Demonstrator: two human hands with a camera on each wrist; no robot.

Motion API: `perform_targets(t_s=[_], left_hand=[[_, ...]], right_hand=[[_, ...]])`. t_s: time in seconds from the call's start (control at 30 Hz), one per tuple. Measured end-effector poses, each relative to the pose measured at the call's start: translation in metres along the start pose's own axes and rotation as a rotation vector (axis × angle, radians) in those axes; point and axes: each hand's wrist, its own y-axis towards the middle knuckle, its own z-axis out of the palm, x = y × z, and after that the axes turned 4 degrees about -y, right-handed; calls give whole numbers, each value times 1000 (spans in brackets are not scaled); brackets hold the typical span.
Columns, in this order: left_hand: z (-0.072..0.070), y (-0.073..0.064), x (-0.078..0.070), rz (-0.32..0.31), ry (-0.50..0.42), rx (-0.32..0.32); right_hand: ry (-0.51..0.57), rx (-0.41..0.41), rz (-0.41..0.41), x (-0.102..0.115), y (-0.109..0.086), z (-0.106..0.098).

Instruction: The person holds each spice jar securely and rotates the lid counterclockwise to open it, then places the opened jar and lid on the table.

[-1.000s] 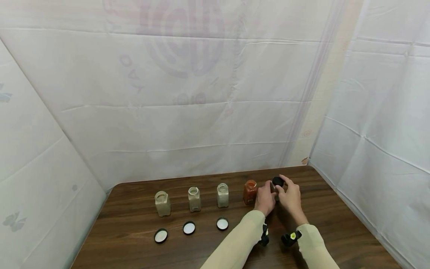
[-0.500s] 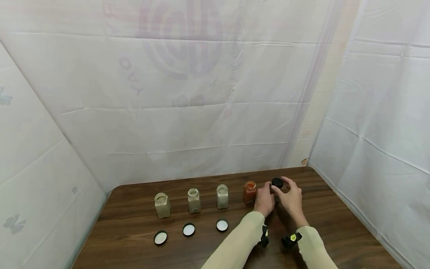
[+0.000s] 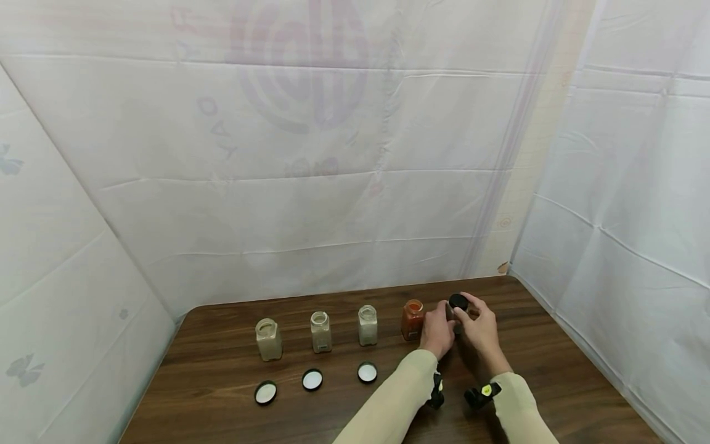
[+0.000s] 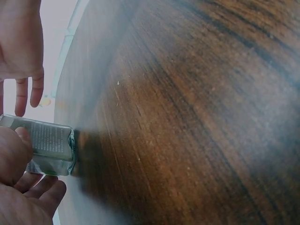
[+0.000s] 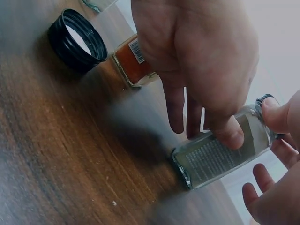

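At the right of the table, my left hand (image 3: pixel 438 331) grips the body of a glass spice jar (image 5: pixel 218 154), thumb on its printed label. The jar stands slightly tilted in the right wrist view, its base close over the wood. My right hand (image 3: pixel 481 330) pinches the jar's black lid (image 3: pixel 458 301) between thumb and fingers. In the left wrist view the jar (image 4: pixel 51 140) shows its clear base, and the lid is out of frame. Just left of my left hand is a lidless jar of orange-red powder (image 3: pixel 413 320).
Three lidless jars of pale powder, a left (image 3: pixel 269 339), a middle (image 3: pixel 320 332) and a right one (image 3: pixel 367 325), stand in a row farther left. Black lids (image 3: pixel 265 392) lie liner up before them. Another upturned lid (image 5: pixel 77 41) sits near the orange-red jar. White sheeting (image 3: pixel 310 216) encloses the table.
The thumb and fingers of my right hand have shifted slightly around the black lid. My left hand keeps its grip on the jar, and the other jars and lids stay put.
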Motion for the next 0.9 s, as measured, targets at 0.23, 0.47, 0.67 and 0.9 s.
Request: perform_targets(t_s=[0.23,0.47,0.67,0.9], left_hand=[[1,0,1,11,19,-8],[4,2,4,-2,-2,-2],[4,2,3,-5,-13,3],[5,2,5,16,-25,-19]], right_hand=[[25,21,-46,-3,1,-1],[11,-92,-8,-1,-1,4],[-58,-127,13,0,-3,3],[-81,-31,-41,1,-1,1]])
